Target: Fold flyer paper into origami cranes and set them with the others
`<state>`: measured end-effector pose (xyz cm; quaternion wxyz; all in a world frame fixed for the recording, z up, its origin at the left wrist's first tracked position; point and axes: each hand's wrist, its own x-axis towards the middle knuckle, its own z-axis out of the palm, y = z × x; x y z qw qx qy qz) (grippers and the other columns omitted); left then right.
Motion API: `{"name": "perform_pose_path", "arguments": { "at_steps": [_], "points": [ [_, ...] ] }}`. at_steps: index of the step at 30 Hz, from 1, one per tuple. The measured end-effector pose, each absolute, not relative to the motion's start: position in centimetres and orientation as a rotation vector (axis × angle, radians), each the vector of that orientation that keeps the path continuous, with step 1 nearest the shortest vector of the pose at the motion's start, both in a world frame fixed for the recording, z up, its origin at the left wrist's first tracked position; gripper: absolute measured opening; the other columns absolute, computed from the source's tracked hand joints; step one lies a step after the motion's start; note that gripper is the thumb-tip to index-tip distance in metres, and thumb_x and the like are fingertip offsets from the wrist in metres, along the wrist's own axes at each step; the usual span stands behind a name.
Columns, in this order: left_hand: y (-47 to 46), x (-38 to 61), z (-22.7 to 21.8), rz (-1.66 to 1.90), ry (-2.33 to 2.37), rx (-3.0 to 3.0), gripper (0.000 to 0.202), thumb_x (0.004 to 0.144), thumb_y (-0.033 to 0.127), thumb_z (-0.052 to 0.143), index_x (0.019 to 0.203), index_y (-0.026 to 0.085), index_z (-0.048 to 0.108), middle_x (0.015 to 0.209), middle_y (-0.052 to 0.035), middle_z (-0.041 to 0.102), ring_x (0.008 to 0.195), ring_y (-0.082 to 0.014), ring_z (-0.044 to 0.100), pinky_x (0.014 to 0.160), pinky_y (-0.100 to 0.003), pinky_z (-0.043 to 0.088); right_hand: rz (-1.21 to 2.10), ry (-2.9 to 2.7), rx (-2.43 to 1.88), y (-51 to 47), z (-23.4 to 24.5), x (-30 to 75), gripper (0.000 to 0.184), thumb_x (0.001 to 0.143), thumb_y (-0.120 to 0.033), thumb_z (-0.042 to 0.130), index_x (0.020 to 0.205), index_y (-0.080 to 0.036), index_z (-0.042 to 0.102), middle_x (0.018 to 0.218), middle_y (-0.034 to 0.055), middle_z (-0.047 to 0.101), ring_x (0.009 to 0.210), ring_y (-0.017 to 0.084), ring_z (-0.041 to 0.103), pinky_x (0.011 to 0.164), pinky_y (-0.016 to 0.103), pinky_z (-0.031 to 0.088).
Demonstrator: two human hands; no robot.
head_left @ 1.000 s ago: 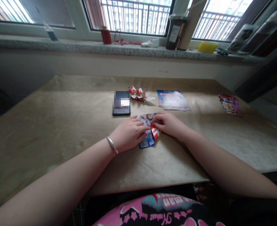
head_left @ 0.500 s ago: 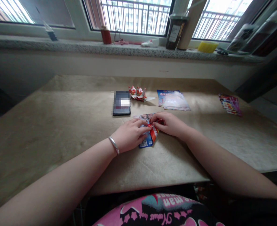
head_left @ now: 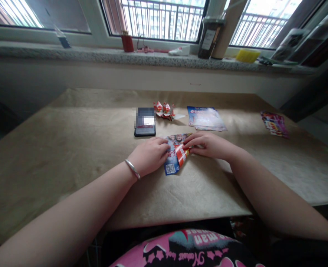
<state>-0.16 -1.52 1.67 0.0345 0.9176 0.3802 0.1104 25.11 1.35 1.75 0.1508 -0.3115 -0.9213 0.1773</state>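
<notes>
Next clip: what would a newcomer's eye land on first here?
The left hand and right hand press a colourful half-folded leaflet, centre of the table. Just behind lie a dark phone and a small red folded paper figure, with a leaflet stack to their right.

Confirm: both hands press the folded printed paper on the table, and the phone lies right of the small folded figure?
One error: the head view shows the phone left of the small folded figure. The left hand and right hand do press the folded printed paper on the table.
</notes>
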Motion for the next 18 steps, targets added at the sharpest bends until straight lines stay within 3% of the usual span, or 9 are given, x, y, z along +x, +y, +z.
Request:
{"name": "perform_pose_path", "arguments": {
  "at_steps": [10,18],
  "points": [
    [-1.7,-1.2,2.5,0.155,1.109,2.893,0.03,0.089,0.027,0.049,0.114,0.016,0.062,0.121,-0.0102,0.061,0.112,-0.0231,0.057,0.097,-0.037,0.046,0.367,-2.678,-0.961,1.1,1.6,24.5,0.024,0.088,-0.024,0.055,0.105,-0.022,0.071,0.104,0.0082,0.068,0.093,0.018,0.062,0.085,0.033,0.049],
    [-2.9,-0.1,4.0,0.068,0.995,2.885,0.034,0.084,0.03,0.058,0.114,0.014,0.061,0.123,-0.0111,0.061,0.115,-0.0239,0.056,0.102,-0.037,0.042,0.191,-2.684,-1.102,0.3,3.0,23.6,0.017,0.084,-0.026,0.06,0.096,-0.024,0.072,0.102,0.0047,0.071,0.092,0.021,0.063,0.081,0.034,0.049]
  ]
}}
